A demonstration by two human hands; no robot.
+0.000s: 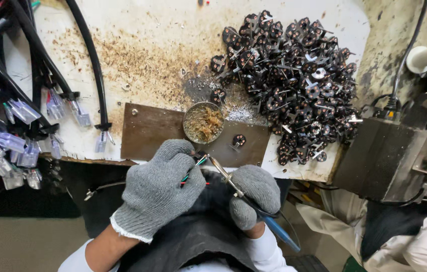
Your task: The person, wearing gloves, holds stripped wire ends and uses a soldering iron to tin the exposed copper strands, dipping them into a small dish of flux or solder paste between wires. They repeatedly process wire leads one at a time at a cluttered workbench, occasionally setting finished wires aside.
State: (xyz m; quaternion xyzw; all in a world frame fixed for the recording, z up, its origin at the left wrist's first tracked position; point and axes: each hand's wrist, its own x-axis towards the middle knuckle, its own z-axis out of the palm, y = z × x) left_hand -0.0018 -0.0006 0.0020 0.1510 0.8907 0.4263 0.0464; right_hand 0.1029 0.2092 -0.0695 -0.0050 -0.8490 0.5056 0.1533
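While both hands work just in front of the stained white bench point(173, 30), each wears a grey knitted glove. The left hand point(159, 187) is closed around a bundle of thin red, green and black wires point(193, 170), whose ends protrude near the fingertips. The right hand point(254, 195) grips a soldering iron with a blue handle point(246, 199); its metal tip points up and left, meeting the wire ends just below the bench edge.

Directly beyond the hands, a small round tin of brownish flux residue point(203, 122) sits on a dark brown rectangular plate point(148, 132). One small black round connector part point(238, 140) lies on the plate, right of the tin. A large heap of black round connector parts with metal pins point(294, 80) covers the right portion of the bench. Black cables ending in clear plastic plugs point(80, 113) hang at the left.
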